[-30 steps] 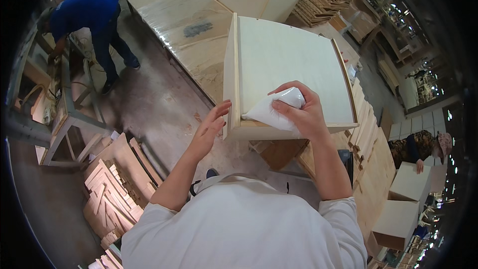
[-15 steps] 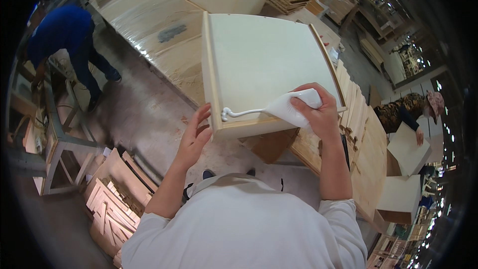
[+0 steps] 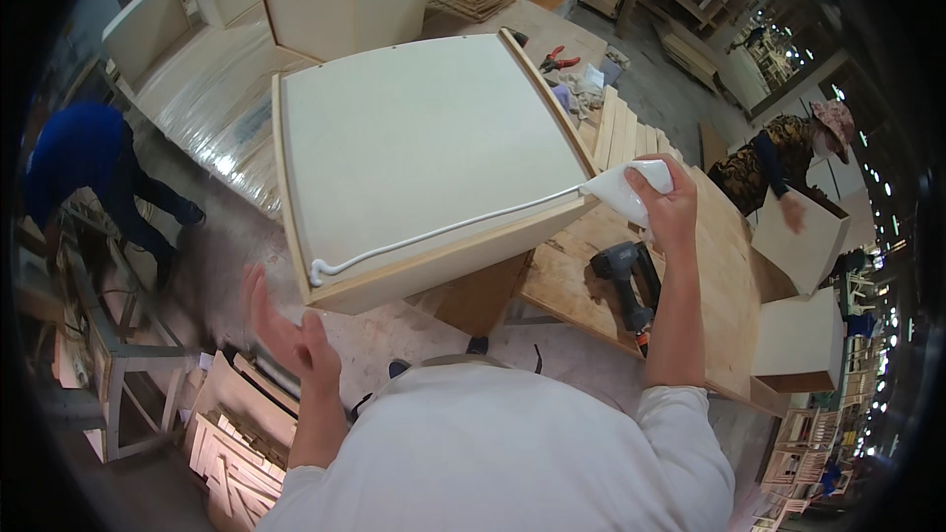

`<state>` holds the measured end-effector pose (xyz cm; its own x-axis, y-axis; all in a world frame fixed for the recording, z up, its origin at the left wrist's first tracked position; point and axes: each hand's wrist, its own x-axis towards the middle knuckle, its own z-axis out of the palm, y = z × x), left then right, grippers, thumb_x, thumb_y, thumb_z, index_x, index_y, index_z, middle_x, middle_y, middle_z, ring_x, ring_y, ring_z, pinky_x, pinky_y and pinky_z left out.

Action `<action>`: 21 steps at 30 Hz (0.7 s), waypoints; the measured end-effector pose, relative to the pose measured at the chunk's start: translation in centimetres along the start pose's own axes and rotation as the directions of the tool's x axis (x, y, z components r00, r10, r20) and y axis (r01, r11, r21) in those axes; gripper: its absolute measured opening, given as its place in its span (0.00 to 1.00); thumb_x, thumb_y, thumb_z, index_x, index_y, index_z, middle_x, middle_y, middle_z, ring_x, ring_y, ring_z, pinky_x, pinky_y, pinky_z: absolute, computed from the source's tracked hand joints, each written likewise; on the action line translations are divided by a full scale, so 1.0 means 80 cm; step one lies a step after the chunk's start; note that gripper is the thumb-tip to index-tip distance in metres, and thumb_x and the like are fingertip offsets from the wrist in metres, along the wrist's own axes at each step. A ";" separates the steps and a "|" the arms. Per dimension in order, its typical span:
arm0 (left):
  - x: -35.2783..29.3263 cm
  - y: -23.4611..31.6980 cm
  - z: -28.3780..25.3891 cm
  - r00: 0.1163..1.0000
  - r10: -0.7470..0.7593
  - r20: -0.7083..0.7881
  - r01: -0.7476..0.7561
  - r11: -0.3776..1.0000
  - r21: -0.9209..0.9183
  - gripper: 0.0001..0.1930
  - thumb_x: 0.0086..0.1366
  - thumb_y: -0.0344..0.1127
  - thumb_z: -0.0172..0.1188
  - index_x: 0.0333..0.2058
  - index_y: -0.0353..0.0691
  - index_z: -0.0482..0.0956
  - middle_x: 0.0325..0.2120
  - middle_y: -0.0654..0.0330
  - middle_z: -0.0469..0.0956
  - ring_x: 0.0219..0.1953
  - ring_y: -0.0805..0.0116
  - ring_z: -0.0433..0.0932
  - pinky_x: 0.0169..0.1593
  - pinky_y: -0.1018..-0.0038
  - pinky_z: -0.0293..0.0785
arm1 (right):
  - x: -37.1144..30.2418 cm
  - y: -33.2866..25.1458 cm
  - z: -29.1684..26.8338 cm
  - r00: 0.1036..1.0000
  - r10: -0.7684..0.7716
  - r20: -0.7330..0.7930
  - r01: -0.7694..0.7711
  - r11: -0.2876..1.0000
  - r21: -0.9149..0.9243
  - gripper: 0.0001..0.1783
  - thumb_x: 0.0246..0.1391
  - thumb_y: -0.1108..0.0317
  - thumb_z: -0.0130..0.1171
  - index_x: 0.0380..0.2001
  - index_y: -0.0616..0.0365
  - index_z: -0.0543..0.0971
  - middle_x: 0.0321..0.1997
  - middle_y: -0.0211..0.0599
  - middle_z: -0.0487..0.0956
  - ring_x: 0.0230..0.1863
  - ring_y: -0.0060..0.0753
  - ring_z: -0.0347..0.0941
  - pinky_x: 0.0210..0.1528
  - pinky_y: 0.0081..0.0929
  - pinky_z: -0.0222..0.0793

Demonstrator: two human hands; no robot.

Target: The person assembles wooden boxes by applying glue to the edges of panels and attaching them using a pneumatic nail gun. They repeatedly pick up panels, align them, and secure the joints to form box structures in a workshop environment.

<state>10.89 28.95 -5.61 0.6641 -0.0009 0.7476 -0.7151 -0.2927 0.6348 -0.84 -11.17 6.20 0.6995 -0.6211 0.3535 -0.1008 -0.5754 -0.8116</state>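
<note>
A shallow wooden drawer (image 3: 434, 118) with a pale panel and raised edges lies in front of me, resting partly over the workbench. Along its near edge runs a bead of white glue (image 3: 443, 228), curled at the left end. My right hand (image 3: 670, 199) squeezes a white glue bottle (image 3: 631, 193), its tip at the drawer's near right corner. Beside the near left corner is my left hand (image 3: 291, 330), with its fingers spread and nothing in it. Whether its thumb touches the drawer I cannot tell.
A cordless drill (image 3: 621, 281) lies on the workbench (image 3: 567, 291) near my right forearm. Red-handled pliers (image 3: 559, 60), a rag and wood strips (image 3: 631, 133) are beyond. More drawers (image 3: 340, 0) stand at the back left. Co-workers are at left (image 3: 89, 167) and right (image 3: 778, 163).
My right hand has moved the bottle rightward along the near edge, lengthening the glue bead to the corner. My left hand has come away from the drawer's side. The view has shifted right.
</note>
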 end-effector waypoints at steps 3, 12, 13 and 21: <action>0.000 0.017 0.012 0.973 0.186 -0.139 -0.184 0.983 0.028 0.23 0.63 0.42 0.51 0.54 0.37 0.63 0.55 0.50 0.63 0.61 0.47 0.58 0.63 0.53 0.54 | 0.007 0.010 -0.011 1.000 -0.030 0.002 0.030 0.999 -0.022 0.08 0.50 0.72 0.66 0.34 0.58 0.79 0.29 0.26 0.78 0.31 0.17 0.72 0.35 0.19 0.68; 0.001 0.083 0.082 0.957 0.290 0.032 -0.289 0.957 -0.020 0.17 0.63 0.41 0.51 0.48 0.40 0.68 0.47 0.51 0.69 0.58 0.48 0.61 0.61 0.48 0.55 | -0.001 0.035 0.008 0.984 -0.118 -0.136 0.126 0.991 0.053 0.09 0.52 0.69 0.65 0.35 0.59 0.78 0.32 0.31 0.79 0.34 0.22 0.74 0.35 0.22 0.70; 0.001 0.091 0.094 0.953 0.300 0.046 -0.298 0.954 -0.041 0.17 0.63 0.41 0.51 0.47 0.40 0.68 0.47 0.51 0.70 0.57 0.48 0.61 0.61 0.48 0.55 | -0.002 0.057 0.015 0.978 -0.053 -0.201 0.094 0.975 0.202 0.10 0.52 0.70 0.64 0.37 0.59 0.77 0.34 0.32 0.80 0.35 0.23 0.75 0.35 0.22 0.71; 0.008 0.123 0.167 0.900 0.358 0.249 -0.393 0.913 0.108 0.17 0.63 0.41 0.53 0.48 0.39 0.70 0.48 0.52 0.71 0.58 0.47 0.61 0.62 0.49 0.53 | 0.031 0.198 0.067 0.757 0.399 0.517 -0.364 -0.400 0.841 0.22 0.63 0.53 0.40 0.51 0.54 0.73 0.49 0.44 0.76 0.45 0.45 0.72 0.36 0.36 0.74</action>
<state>7.16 13.32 -1.50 0.3962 -0.3440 0.8513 -0.8903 -0.3705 0.2647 3.11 -18.93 -8.26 0.8551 -0.4250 -0.2968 0.3813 0.9036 -0.1955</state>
